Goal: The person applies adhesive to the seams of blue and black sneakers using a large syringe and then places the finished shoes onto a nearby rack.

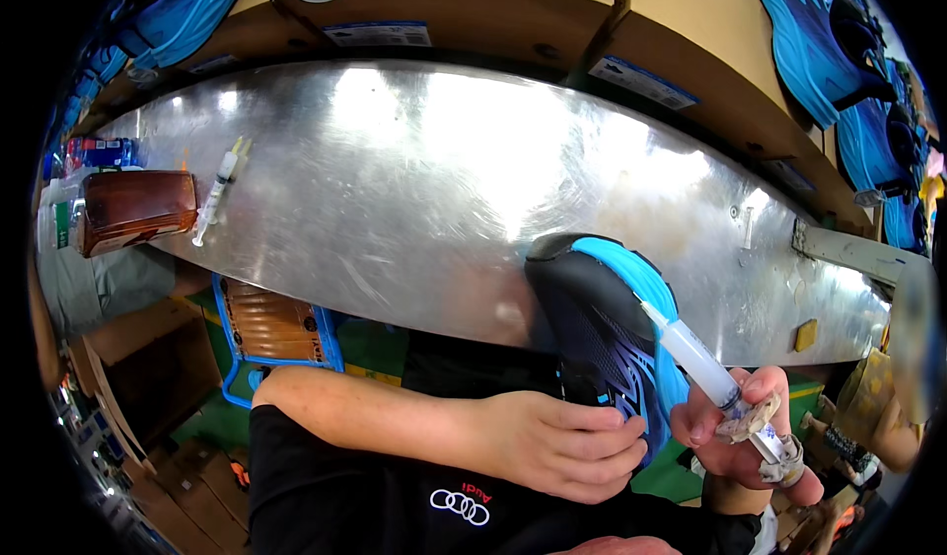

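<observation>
A dark blue and black sports shoe (pixel 592 323) with a bright blue sole rests against the metal table's near edge. Its toe lies on the tabletop. My left hand (pixel 567 446) is closed round the shoe near its opening. A large clear syringe (pixel 698 360) sits in my right hand (pixel 745 432), fingers curled round the rear of its barrel and its plunger. Whitish tape or wrapping covers part of the plunger end. The tip meets the side of the shoe near the seam between upper and sole; exact contact is hard to tell.
On the shiny metal table (pixel 395 190), a second syringe (pixel 219 190) lies beside a brown bottle (pixel 138 212). A small yellow block (pixel 806 335) lies at right. Cardboard boxes (pixel 473 12) line the far edge, with blue shoes (pixel 819 42) on top. A blue-framed chair (pixel 271 328) stands lower left.
</observation>
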### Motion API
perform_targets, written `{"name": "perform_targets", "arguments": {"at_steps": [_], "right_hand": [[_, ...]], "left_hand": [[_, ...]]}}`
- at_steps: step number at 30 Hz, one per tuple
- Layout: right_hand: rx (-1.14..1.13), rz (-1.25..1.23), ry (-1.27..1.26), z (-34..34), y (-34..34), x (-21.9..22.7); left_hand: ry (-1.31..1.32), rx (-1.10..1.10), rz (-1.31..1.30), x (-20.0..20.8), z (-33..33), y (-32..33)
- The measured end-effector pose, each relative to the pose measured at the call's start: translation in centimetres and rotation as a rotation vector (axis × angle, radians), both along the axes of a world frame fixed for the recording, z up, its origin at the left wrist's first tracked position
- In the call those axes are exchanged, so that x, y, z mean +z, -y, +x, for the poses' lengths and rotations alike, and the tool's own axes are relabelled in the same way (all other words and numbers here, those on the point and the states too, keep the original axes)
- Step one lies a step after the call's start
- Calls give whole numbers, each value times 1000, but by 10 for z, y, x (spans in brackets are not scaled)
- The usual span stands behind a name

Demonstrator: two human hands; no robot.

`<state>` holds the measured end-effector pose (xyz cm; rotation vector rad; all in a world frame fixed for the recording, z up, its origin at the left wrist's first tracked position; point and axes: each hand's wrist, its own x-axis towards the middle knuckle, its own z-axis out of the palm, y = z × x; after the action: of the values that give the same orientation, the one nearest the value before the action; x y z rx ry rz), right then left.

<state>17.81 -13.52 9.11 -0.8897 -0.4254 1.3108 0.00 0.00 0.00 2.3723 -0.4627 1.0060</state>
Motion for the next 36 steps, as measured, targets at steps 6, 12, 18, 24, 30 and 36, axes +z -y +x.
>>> {"name": "perform_targets", "arguments": {"at_steps": [6, 12, 18, 24, 30, 36], "right_hand": [[-43, 62, -51, -4, 25, -10], [5, 14, -46, -9, 55, -7], [34, 3, -21, -12, 99, -9], [-49, -6, -27, -23, 122, -8], [-26, 127, 308, -10, 112, -14], [54, 337, 871, 2, 23, -18]], "left_hand": [[-79, -15, 29, 3, -6, -4], [-106, 23, 65, 7, -9, -5], [-134, 4, 101, 10, -9, -5], [-146, 26, 168, 9, -12, -8], [-154, -33, 198, 15, -6, -12], [-73, -24, 127, 9, -3, -11]]}}
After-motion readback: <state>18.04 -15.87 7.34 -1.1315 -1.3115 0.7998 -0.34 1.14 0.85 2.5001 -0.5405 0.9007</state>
